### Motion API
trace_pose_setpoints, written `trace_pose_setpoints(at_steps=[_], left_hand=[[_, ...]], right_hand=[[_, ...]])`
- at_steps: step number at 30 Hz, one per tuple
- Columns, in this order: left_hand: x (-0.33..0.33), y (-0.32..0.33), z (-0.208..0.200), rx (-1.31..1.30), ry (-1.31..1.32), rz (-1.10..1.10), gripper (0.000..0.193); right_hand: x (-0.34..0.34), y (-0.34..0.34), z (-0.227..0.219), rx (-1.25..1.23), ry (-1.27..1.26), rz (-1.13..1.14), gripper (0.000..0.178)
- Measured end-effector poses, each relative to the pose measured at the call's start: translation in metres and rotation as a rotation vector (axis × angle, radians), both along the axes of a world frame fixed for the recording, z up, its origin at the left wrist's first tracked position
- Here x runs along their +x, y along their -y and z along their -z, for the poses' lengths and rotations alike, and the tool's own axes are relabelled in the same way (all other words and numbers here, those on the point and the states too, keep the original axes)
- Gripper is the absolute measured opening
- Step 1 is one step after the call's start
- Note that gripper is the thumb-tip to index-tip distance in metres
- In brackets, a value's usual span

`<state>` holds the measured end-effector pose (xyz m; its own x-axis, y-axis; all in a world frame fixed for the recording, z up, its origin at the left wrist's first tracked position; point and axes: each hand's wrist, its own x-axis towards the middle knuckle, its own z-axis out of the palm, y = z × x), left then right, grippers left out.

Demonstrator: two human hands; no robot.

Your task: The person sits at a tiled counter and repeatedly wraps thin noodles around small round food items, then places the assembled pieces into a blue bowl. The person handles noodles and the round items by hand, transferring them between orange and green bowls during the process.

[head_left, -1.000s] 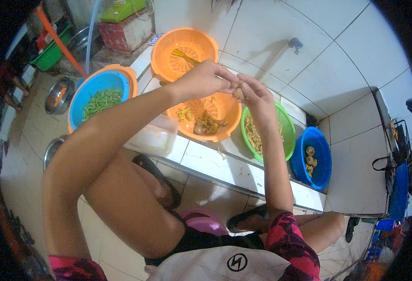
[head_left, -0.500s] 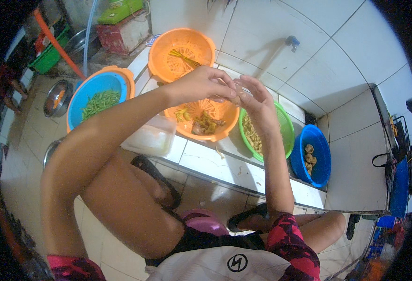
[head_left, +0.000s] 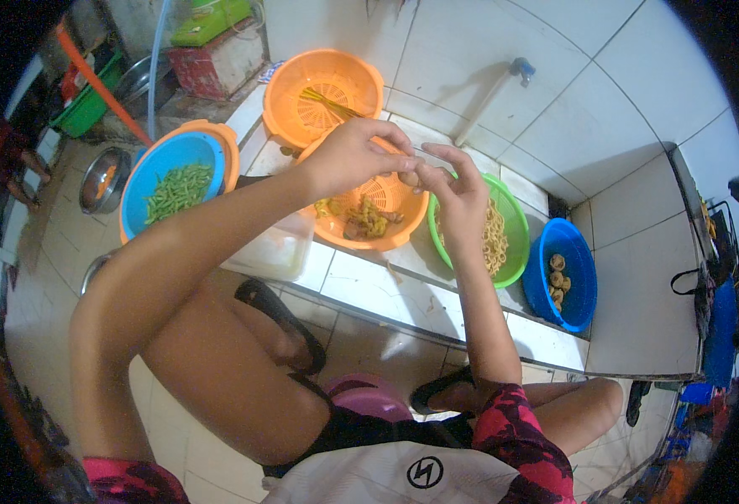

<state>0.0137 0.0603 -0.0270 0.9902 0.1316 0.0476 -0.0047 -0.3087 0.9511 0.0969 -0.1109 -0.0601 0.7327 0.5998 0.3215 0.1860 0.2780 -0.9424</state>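
My left hand [head_left: 354, 156] and my right hand [head_left: 451, 186] meet fingertip to fingertip over an orange colander bowl [head_left: 368, 238] with yellowish food pieces in it. Between the fingers of both hands is a small thin clear item [head_left: 418, 160], too small to name. To the right of that bowl a green colander [head_left: 513, 225] holds yellow noodles. Behind it stands another orange colander [head_left: 322, 86] with a few green stalks.
A blue bowl of green beans [head_left: 175, 178] sits in an orange rim at the left. A blue bowl [head_left: 566, 277] with brown balls is on the right. All rest on a low white tiled ledge [head_left: 403, 298]. A tap [head_left: 516, 67] juts from the tiled wall. Metal bowls [head_left: 102, 178] lie on the floor.
Both hands stay together over the orange bowl; the fingers have shifted slightly as they work the small item. Nothing else has moved.
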Motion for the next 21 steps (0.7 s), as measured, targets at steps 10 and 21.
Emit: trace_pose_setpoints(at_steps=[10, 21], left_hand=[[0.003, 0.007, -0.006, 0.565, 0.449, 0.090, 0.032], [0.007, 0.011, -0.005, 0.004, 0.145, -0.200, 0.033]], right_hand=[[0.016, 0.001, -0.005, -0.026, -0.483, -0.107, 0.027], [-0.003, 0.004, -0.012, -0.098, -0.249, -0.037, 0.032]])
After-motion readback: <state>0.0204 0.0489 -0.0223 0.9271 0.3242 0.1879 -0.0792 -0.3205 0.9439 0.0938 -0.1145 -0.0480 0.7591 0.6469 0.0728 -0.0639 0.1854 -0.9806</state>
